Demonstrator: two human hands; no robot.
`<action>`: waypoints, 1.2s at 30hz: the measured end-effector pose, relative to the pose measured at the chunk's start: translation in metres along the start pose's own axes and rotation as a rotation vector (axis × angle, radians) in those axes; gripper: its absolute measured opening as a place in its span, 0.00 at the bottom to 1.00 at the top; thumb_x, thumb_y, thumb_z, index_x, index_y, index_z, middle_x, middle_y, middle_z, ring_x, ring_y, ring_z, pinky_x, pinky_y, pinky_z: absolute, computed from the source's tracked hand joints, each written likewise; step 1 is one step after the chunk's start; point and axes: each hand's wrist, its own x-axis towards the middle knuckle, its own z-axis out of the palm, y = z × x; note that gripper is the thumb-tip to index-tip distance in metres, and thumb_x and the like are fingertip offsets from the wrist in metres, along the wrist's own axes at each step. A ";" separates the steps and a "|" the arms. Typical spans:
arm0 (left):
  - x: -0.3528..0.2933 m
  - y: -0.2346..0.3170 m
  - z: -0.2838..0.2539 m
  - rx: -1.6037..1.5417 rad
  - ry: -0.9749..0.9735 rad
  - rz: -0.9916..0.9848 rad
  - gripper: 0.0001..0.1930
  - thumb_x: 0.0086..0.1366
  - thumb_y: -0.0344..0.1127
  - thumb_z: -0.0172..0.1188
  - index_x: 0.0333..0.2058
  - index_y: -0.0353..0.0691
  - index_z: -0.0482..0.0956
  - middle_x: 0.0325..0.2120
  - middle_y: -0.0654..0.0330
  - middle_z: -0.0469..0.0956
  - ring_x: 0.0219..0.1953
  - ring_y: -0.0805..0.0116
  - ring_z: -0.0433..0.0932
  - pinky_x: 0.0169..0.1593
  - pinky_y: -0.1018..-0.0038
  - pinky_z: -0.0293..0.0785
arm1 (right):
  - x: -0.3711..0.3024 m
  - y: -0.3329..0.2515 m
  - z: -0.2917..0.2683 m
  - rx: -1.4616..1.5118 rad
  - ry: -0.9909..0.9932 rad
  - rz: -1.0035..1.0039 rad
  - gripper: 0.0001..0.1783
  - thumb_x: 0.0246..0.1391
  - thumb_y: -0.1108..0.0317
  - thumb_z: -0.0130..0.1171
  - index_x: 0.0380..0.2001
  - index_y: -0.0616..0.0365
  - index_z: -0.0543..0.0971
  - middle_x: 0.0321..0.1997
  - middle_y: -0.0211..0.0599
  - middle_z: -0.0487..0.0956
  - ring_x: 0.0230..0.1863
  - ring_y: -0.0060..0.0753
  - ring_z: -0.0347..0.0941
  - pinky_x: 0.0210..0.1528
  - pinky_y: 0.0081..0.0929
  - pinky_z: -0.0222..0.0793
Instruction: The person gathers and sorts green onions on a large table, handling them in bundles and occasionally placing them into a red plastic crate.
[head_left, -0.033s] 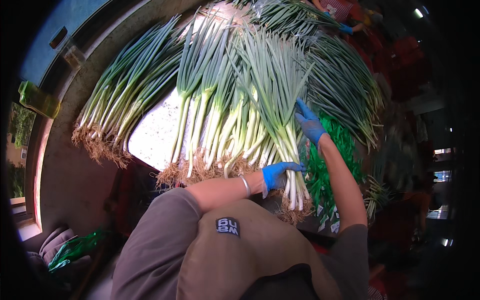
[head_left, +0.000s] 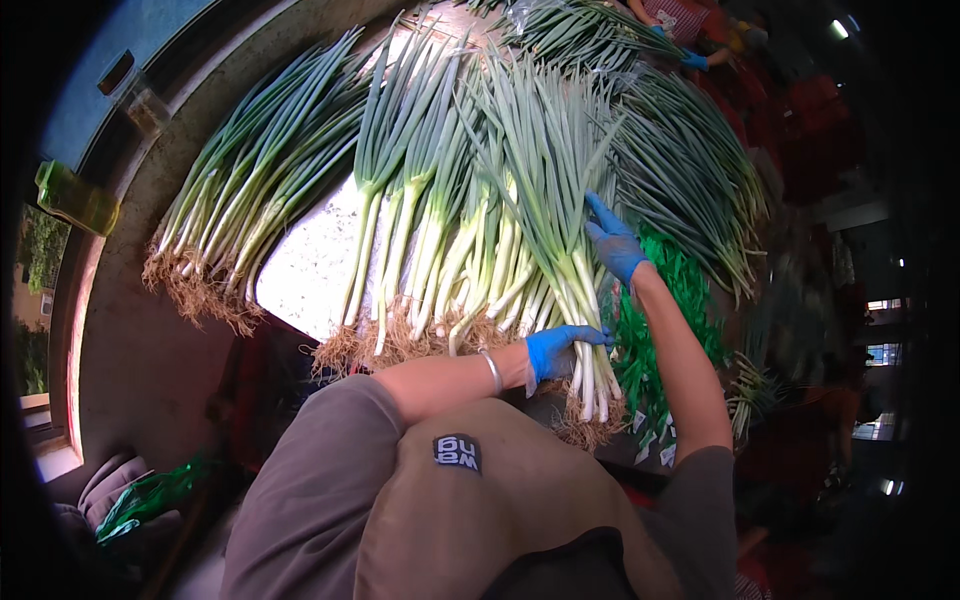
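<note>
My left hand [head_left: 560, 355], in a blue glove, is closed around the white stems of a bunch of green onions [head_left: 570, 270], just above their brown roots. The roots hang at the near edge of the table, and the long green leaves point away from me. My right hand [head_left: 617, 243], also blue-gloved, lies along the right side of the same bunch where the stems turn into leaves. Its fingers are stretched out and rest against the leaves. More green onions [head_left: 430, 225] lie directly left of the held bunch, roots toward me.
Another pile of green onions [head_left: 265, 170] lies at the far left, and a further pile [head_left: 690, 180] at the right. Green plastic ties [head_left: 665, 350] hang beside my right forearm. A green bottle [head_left: 78, 200] and a jar [head_left: 143, 105] stand on the left ledge. Another person's gloved hand [head_left: 695, 60] shows at the back.
My right hand has shifted slightly up and left along the bunch. My left hand keeps its hold in the same place.
</note>
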 end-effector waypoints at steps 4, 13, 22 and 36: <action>-0.009 0.012 0.003 0.028 -0.077 -0.169 0.19 0.54 0.32 0.55 0.45 0.36 0.65 0.41 0.50 0.70 0.43 0.54 0.70 0.52 0.60 0.63 | 0.017 -0.027 0.010 -0.146 0.006 -0.085 0.35 0.51 0.64 0.52 0.62 0.51 0.51 0.62 0.44 0.58 0.63 0.37 0.52 0.59 0.22 0.50; 0.003 0.009 -0.001 -0.107 -0.256 -0.074 0.19 0.53 0.23 0.53 0.46 0.31 0.65 0.45 0.49 0.68 0.49 0.54 0.67 0.58 0.61 0.58 | -0.073 -0.055 0.001 0.361 -0.401 0.675 0.26 0.44 0.60 0.61 0.45 0.62 0.69 0.32 0.38 0.76 0.29 0.27 0.72 0.31 0.22 0.69; -0.015 -0.016 0.021 0.731 -0.039 -0.354 0.19 0.56 0.38 0.57 0.46 0.39 0.70 0.42 0.58 0.73 0.42 0.63 0.72 0.46 0.68 0.68 | -0.128 -0.025 0.029 0.286 -0.157 0.640 0.25 0.35 0.73 0.63 0.42 0.62 0.72 0.33 0.36 0.76 0.31 0.27 0.72 0.34 0.25 0.69; -0.032 -0.013 0.028 2.126 -0.179 0.370 0.12 0.49 0.38 0.54 0.32 0.40 0.75 0.28 0.53 0.75 0.37 0.56 0.74 0.40 0.64 0.68 | -0.205 0.007 0.022 0.384 -0.187 0.704 0.29 0.35 0.68 0.64 0.45 0.58 0.70 0.41 0.36 0.74 0.41 0.26 0.69 0.44 0.25 0.66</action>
